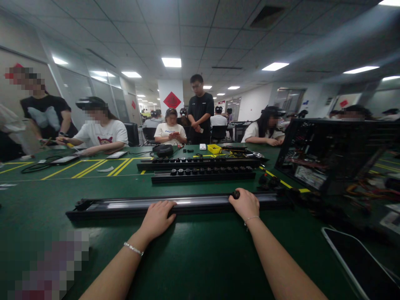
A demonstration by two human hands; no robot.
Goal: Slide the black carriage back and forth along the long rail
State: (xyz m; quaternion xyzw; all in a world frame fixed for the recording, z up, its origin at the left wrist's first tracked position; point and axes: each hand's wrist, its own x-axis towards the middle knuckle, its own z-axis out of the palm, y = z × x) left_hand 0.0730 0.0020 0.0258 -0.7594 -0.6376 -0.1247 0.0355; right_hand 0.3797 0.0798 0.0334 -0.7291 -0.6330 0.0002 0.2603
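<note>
Hands on a long black rail [125, 207] with a shiny channel along its top, lying crosswise on the green table mat [193, 254] right in front of the camera. Left hand [158, 218] laid flat over the near edge of the rail about midway along, fingers curled loosely onto the top face, pressing rather than clamping. Right hand [245, 204] further right on the same rail, fingers drawn together around a small black knob [236, 194] sitting on the rail's upper edge. Thin bracelets on both wrists.

Beyond the rail, 2 more black strips: nearer strip [203, 175] with a row of round black caps along its length, farther strip [200, 163] parallel to it and likewise studded. Loose black knobs [268, 181] in a small cluster just off the right end of the nearer strip. Small yellow bin [214, 148] behind the strips, black headset [163, 150] to its left. Yellow tape lines [93, 167] across the mat on the left. Open computer chassis [328, 154] standing at the right with boards and coloured wiring visible inside. Dark tablet [362, 262] flat at the lower right corner, near the right forearm.

Across the table, several seated people in white shirts, 1 holding a yellow-handled tool [70, 145] at the left, and a standing person in a black shirt [200, 110] at the far side. Red diamond sign [172, 100] on the white pillar behind.
</note>
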